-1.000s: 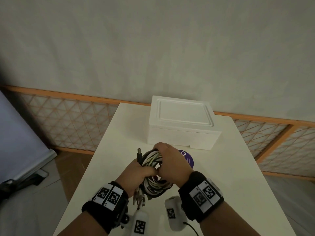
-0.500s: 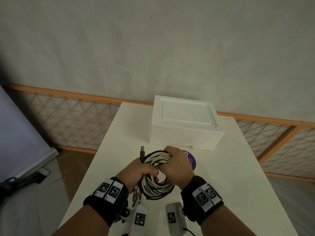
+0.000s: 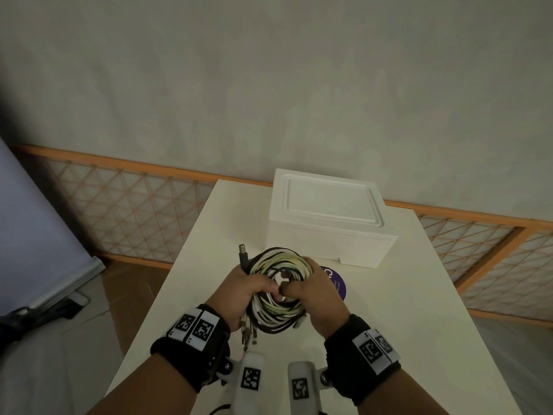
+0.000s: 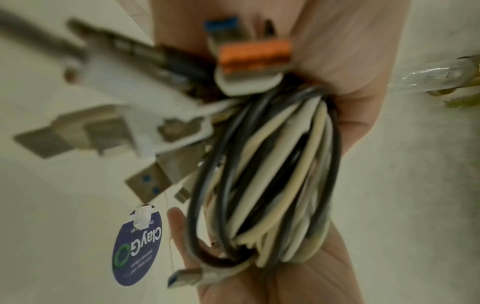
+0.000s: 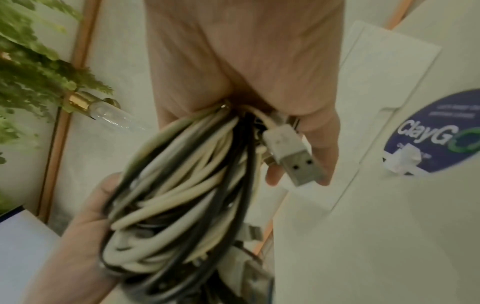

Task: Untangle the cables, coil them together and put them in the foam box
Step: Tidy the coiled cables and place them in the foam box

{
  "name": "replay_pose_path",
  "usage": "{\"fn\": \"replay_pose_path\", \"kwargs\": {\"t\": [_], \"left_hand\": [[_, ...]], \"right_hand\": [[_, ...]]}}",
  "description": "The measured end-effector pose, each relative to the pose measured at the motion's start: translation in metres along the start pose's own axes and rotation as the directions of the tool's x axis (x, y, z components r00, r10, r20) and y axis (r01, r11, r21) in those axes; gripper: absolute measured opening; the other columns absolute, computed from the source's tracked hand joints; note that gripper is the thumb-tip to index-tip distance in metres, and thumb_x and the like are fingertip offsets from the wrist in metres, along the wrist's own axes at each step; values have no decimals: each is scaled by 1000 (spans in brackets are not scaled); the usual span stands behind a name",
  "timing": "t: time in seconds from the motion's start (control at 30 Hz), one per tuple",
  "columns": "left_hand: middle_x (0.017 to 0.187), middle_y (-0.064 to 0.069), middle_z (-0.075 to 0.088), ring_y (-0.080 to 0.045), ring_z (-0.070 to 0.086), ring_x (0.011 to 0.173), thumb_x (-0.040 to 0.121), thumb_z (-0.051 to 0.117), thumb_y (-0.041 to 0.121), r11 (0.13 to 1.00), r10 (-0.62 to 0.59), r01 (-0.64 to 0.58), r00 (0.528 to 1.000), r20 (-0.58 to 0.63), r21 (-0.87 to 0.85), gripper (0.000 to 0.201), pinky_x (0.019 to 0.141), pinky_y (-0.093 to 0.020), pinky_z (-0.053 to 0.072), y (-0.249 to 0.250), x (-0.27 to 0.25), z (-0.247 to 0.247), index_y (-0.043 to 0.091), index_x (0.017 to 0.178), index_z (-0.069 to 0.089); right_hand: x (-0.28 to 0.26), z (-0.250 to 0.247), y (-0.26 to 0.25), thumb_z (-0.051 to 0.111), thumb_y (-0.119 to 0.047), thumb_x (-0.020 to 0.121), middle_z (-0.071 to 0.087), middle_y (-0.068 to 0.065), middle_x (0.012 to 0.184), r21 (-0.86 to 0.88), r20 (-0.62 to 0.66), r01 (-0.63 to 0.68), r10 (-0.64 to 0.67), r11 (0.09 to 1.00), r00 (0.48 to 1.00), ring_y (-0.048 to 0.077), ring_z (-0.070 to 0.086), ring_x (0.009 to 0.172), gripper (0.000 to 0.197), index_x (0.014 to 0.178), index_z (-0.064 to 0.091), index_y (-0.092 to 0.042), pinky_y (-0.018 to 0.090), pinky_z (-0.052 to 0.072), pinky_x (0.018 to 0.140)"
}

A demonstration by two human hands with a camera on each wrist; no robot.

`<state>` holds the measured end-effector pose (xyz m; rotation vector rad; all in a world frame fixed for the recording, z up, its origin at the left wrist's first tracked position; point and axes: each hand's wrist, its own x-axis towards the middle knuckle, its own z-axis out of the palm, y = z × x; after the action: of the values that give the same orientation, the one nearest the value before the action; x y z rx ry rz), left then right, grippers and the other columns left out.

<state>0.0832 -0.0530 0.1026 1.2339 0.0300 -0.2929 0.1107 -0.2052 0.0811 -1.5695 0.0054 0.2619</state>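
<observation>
A round coil of black and cream cables (image 3: 278, 268) (image 4: 272, 185) (image 5: 187, 195) hangs above the white table (image 3: 419, 295), held by both hands. My left hand (image 3: 242, 292) grips its left side, fingers curled round the strands. My right hand (image 3: 314, 290) grips the right side the same way. Several USB plugs (image 4: 145, 183) stick out below the left hand, and one black plug (image 3: 243, 254) points up. The white foam box (image 3: 329, 220) stands behind the coil with its lid on.
A round purple sticker (image 3: 336, 281) lies on the table between coil and box. An orange lattice fence (image 3: 134, 211) runs behind the table. A green plant (image 5: 31, 61) shows in the right wrist view.
The right hand slid from the top of the coil round to its right side. The coil now faces up, showing its open ring.
</observation>
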Motion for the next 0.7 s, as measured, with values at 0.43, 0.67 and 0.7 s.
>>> {"fn": "replay_pose_path", "kwargs": {"t": [0.43,0.67,0.7], "left_hand": [[50,-12,55,-21,57,48,42,65,8,971,-70,105,984,163,-214,10,54,-25,49,-19,-3,-19,3,50,61],[53,-10,57,-21,60,51,48,66,8,950,-108,152,980,167,-275,9,56,-26,51,-20,4,-15,3,55,63],[55,-12,59,-22,62,53,49,68,8,944,-156,181,982,109,-275,11,57,-28,53,-23,5,-15,1,57,64]], "right_hand": [[-26,22,-11,44,10,51,59,15,61,253,256,-86,20,964,966,27,52,58,24,68,60,5,32,42,61],[-20,15,-13,44,7,58,56,12,59,305,356,-229,113,924,928,24,50,57,17,65,59,2,29,43,61],[-17,14,-9,46,7,61,55,11,60,293,338,-256,150,921,929,23,50,58,14,68,57,2,29,42,61]]}}
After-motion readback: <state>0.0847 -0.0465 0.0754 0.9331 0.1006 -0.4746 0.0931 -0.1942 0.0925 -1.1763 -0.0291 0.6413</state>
